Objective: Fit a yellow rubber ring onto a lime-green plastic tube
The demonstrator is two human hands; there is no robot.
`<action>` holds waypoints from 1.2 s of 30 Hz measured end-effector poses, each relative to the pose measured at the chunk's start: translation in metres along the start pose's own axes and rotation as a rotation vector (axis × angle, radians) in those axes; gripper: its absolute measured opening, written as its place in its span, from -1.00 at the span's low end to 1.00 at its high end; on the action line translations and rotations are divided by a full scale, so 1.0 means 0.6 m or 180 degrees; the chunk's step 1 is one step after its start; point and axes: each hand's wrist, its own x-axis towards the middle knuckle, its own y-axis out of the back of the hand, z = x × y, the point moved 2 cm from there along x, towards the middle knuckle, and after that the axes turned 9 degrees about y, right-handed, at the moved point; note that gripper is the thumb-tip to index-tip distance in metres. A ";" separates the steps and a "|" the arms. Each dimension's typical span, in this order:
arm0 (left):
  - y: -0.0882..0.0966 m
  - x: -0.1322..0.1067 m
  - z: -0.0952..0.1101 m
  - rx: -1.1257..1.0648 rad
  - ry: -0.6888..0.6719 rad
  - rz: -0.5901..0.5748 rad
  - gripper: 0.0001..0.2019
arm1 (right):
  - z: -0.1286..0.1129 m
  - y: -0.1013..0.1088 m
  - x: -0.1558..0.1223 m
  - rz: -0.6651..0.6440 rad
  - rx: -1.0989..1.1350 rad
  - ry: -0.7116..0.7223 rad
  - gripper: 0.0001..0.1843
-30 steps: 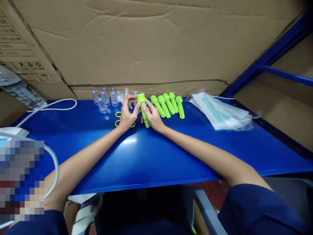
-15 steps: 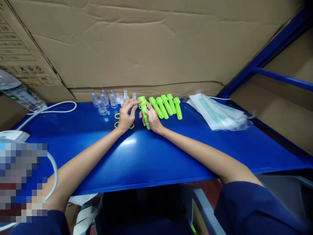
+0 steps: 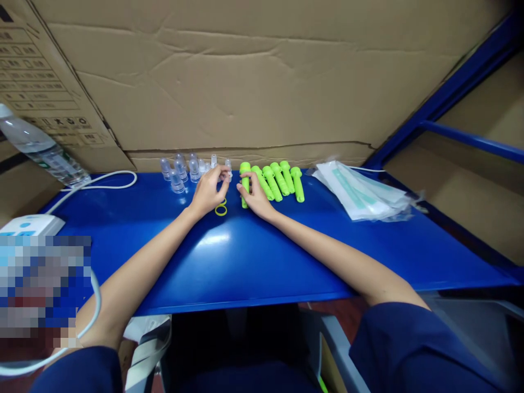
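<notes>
My right hand [image 3: 257, 197] is closed around a bright green flashlight [image 3: 245, 168], at the left end of a row of similar green flashlights [image 3: 279, 179] on the blue table. My left hand [image 3: 209, 191] is curved, with thumb and forefinger apart. Its fingertips are beside the small clear plastic pieces [image 3: 228, 164], and I see nothing held in them. Larger clear dome-shaped caps [image 3: 177, 181] stand to the left of this hand. Thin yellow rings [image 3: 221, 210] lie just below it, partly covered by the thumb side.
Plastic-wrapped packets [image 3: 360, 191] lie at the right of the table [image 3: 254, 262]. On the left are a water bottle [image 3: 49, 153], a white cable [image 3: 110, 179] and a power strip [image 3: 39, 225]. Cardboard [image 3: 245, 87] walls off the back, and a blue metal frame [image 3: 450, 93] rises at right.
The green flashlight has moved from between both hands to the row's left end. My left hand has let go of its head and moved to the small clear pieces.
</notes>
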 end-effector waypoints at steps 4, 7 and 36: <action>0.010 0.002 -0.035 0.0632 0.0129 -0.0520 -0.83 | -0.004 0.007 0.004 0.0043 -0.0797 -0.0217 -0.49; 0.014 -0.001 -0.053 0.0825 0.0214 -0.0996 -0.80 | -0.004 0.005 0.005 -0.0111 -0.0992 -0.0383 -0.36; -0.001 -0.005 -0.064 0.0867 0.0076 -0.1419 -0.89 | -0.095 0.020 0.092 -0.0894 -0.3282 0.1080 -0.59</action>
